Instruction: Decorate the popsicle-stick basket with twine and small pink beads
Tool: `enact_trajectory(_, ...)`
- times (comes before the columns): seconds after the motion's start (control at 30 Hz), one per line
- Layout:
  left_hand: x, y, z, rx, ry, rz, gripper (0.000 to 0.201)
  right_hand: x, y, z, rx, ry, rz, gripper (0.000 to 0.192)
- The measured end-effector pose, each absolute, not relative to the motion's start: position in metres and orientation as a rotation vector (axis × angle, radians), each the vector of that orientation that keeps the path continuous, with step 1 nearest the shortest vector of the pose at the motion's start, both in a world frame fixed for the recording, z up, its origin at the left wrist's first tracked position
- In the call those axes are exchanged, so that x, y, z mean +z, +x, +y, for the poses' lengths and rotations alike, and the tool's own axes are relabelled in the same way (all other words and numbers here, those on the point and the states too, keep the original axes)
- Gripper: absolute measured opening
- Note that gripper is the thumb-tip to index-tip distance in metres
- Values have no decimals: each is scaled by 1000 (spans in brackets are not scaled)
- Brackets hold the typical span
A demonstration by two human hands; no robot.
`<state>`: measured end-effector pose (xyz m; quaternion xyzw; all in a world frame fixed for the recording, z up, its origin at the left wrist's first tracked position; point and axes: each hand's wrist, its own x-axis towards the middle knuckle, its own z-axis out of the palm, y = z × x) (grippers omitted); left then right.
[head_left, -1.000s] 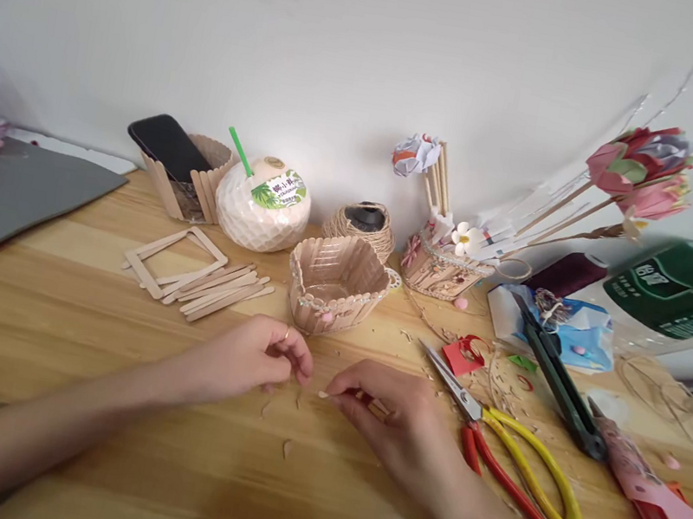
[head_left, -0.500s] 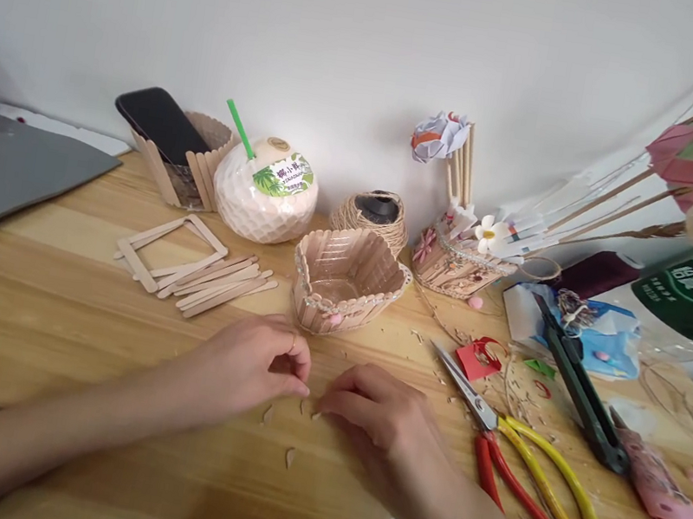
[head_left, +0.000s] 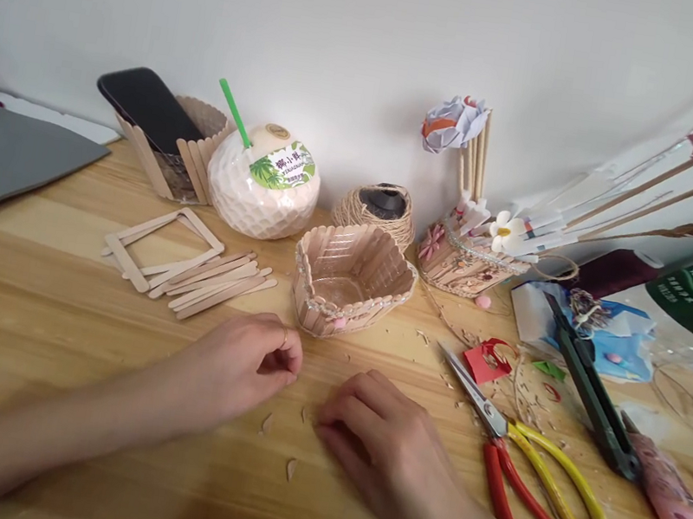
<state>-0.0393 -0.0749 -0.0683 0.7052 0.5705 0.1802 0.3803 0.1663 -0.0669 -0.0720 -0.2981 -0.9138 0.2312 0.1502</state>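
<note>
My left hand (head_left: 241,366) rests on the wooden table (head_left: 48,317) with its fingers curled in and thumb against forefinger; nothing shows in it. My right hand (head_left: 386,446) lies palm down just to its right, fingertips pressed to the tabletop near small wood chips (head_left: 265,422). Whether anything sits under its fingers is hidden. A heart-shaped basket of popsicle sticks (head_left: 317,316) stands right behind both hands.
Loose popsicle sticks (head_left: 217,283) and a stick frame (head_left: 158,243) lie at left. A coconut drink (head_left: 263,185), a phone (head_left: 148,101), a twine ball (head_left: 375,211) and a flower basket (head_left: 464,265) line the wall. Scissors (head_left: 546,493) and a black cutter (head_left: 593,400) lie at right.
My right hand, which held a short stick piece between its fingers, has turned palm down onto the table. The camera view has shifted slightly; my left hand stays put.
</note>
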Motion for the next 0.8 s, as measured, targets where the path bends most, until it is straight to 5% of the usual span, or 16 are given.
enact_trajectory(0.4, -63, -34, -77, 416, 1792, 1598, 9, -84, 164, -65, 111, -671, -2828, 20)
enact_trajectory(0.8, -65, -40, -77, 480, 1817, 1489, 21, -87, 165, -61, -3, -965, -2768, 18)
